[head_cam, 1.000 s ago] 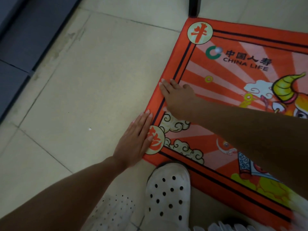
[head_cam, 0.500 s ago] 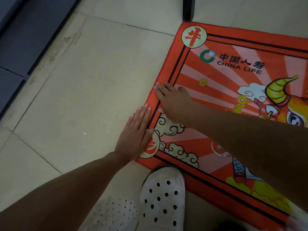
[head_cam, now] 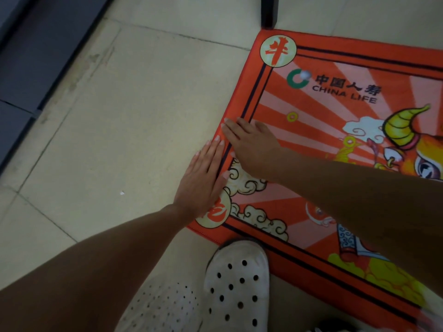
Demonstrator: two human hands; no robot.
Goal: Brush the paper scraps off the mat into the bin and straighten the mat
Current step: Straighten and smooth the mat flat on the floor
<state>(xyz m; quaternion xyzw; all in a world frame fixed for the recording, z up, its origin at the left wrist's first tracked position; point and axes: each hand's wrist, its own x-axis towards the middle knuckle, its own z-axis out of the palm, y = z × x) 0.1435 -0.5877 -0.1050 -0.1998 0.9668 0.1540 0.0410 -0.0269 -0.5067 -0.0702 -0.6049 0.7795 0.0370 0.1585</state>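
Note:
An orange mat (head_cam: 335, 68) with a cartoon ox and "CHINA LIFE" print lies on the tiled floor at the right. My left hand (head_cam: 203, 178) lies flat with straight fingers along the mat's left edge, near its lower left corner. Just above it, my right hand (head_cam: 251, 144) presses flat on the mat's left border, fingertips at the edge. A small pale paper ball (head_cam: 305, 74) sits on the mat by the green logo. One tiny white scrap (head_cam: 122, 193) lies on the floor left of the mat. No bin is in view.
My white perforated shoes (head_cam: 237, 283) stand at the mat's near edge. A dark furniture leg (head_cam: 269, 12) touches the mat's far left corner. A dark grey strip (head_cam: 36, 56) runs along the floor's left side. Beige tiles lie between it and the mat.
My left hand has slid up the mat's left edge, closer to my right hand. The view has shifted a little, so the mat appears lower in the frame.

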